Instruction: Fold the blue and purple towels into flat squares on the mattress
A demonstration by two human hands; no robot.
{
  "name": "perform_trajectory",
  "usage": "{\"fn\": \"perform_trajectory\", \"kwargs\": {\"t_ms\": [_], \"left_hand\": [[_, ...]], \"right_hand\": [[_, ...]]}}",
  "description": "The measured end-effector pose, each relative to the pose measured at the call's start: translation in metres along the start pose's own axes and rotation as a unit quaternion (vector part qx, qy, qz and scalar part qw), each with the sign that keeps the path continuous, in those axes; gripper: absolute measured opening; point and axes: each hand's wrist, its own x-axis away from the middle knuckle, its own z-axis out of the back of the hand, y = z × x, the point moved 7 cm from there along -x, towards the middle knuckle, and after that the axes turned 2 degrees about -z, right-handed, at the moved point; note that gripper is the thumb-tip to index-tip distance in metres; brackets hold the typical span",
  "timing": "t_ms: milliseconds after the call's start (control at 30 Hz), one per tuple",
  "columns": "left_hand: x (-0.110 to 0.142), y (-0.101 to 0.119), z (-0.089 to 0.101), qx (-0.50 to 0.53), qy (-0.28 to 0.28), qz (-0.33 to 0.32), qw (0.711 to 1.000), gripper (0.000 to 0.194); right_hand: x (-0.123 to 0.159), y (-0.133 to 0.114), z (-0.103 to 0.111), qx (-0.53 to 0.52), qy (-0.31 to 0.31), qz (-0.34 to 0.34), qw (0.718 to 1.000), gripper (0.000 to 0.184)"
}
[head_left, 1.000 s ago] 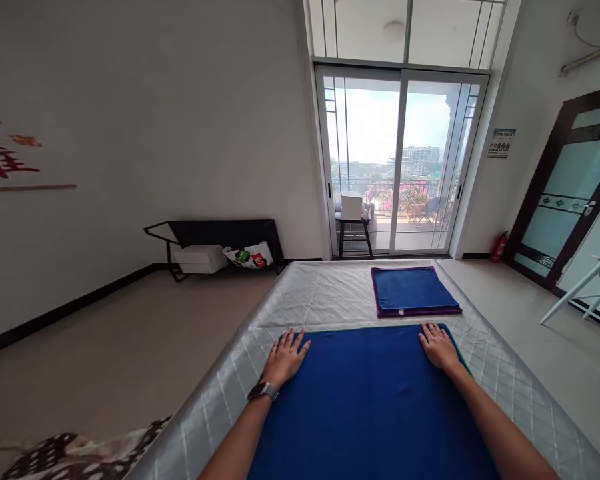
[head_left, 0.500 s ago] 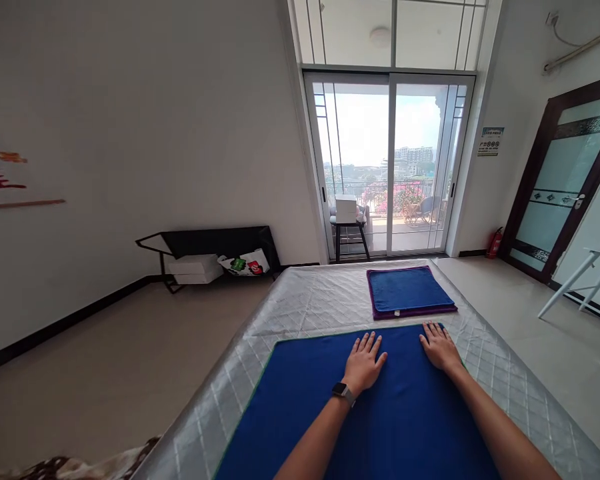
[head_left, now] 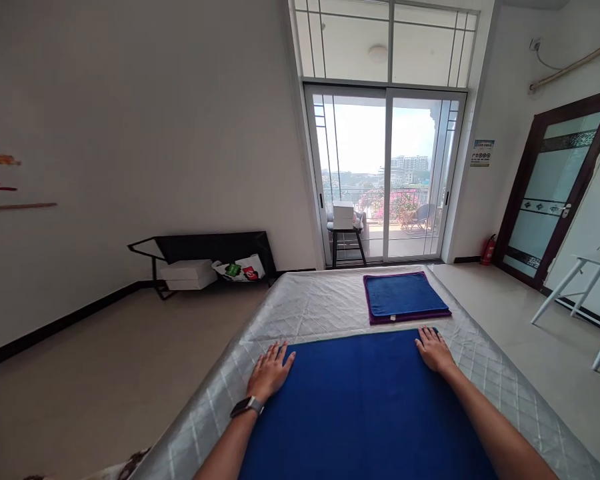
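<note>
A large blue cloth lies spread flat on a silver quilted cover. My left hand, with a watch at its wrist, rests palm down on the cloth's far left corner, fingers extended. At the far right corner my right hand also lies flat, its fingers stretched out. Both hands hide the corners beneath them. Just beyond the cloth sits a stack of folded blue and purple cloths, with a small white tag at its near edge.
Sliding glass doors stand past the far end, with a dark stool before them. On the left floor are a black frame, white boxes and a printed bag. A white stool stands at right.
My left hand has slid from the middle of the cloth to its far left corner. My right hand stays at the far right corner. The view has shifted slightly.
</note>
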Motion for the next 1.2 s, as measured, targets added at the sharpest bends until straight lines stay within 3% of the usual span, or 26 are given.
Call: {"fn": "perform_trajectory", "kwargs": {"t_ms": [267,400,467,533,667,733,767,800,867,933,1100,1200], "left_hand": [[0.003,0.000,0.002,0.009,-0.006,-0.021,1.000,0.059],[-0.008,0.014,0.023,0.010,0.031,-0.011,0.999,0.054],[-0.012,0.048,0.037,0.014,0.063,-0.012,0.998,0.058],[-0.009,0.107,0.044,0.039,0.091,-0.080,0.992,0.060],[0.017,0.233,0.021,0.096,0.038,-0.250,0.963,0.057],[0.029,0.263,0.008,0.098,0.021,-0.275,0.956,0.059],[0.033,0.267,0.004,0.097,0.019,-0.269,0.958,0.061],[0.034,0.263,0.002,0.094,0.019,-0.253,0.963,0.062],[0.034,0.233,0.002,0.086,0.018,-0.204,0.975,0.065],[0.032,0.183,0.004,0.071,0.015,-0.150,0.986,0.066],[0.035,0.030,-0.002,0.025,0.014,-0.020,0.999,0.068],[0.039,-0.016,-0.005,0.027,0.020,-0.016,0.999,0.066]], "right_hand": [[0.009,0.010,0.003,0.010,0.006,-0.019,1.000,0.061],[0.011,0.007,0.004,-0.002,0.007,-0.024,1.000,0.062],[0.011,0.007,0.005,-0.007,0.004,-0.025,1.000,0.062],[0.011,0.007,0.005,-0.008,-0.001,-0.028,1.000,0.062],[0.010,0.009,0.004,-0.011,-0.002,-0.030,0.999,0.062],[0.010,0.009,0.004,-0.010,-0.002,-0.028,1.000,0.062],[0.010,0.009,0.004,-0.007,-0.004,-0.028,1.000,0.062],[0.009,0.009,0.004,-0.005,-0.005,-0.028,1.000,0.062],[0.009,0.009,0.004,-0.001,-0.004,-0.028,1.000,0.062],[0.009,0.009,0.005,0.000,0.000,-0.027,1.000,0.062],[0.009,0.009,0.005,0.000,0.002,-0.025,1.000,0.062],[0.007,0.010,0.005,0.005,0.004,-0.025,1.000,0.062]]}}
